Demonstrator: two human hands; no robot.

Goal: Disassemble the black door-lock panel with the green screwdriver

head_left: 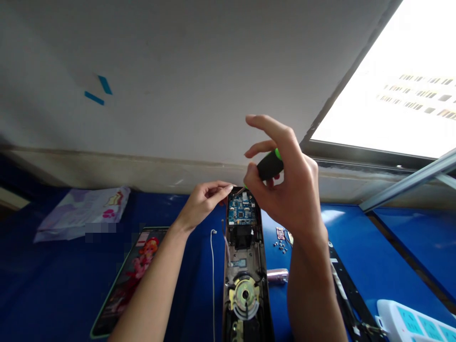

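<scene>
An opened door-lock body [245,266] lies lengthwise on the blue table [356,237], its blue circuit board [242,210] at the far end and a brass round mechanism [245,294] nearer me. My right hand [288,190] is closed round a screwdriver with a black and green handle [270,165]; its tip points down at the board's top edge. My left hand [204,200] pinches the far top corner of the lock body, fingers pressed together against it.
Several small screws [281,245] and a small chip lie right of the lock. A white cable [213,270] runs along its left side. A phone or tablet with a cartoon picture [131,275], a plastic bag [83,211], a white power strip [416,323] and a black strip [347,289] surround it.
</scene>
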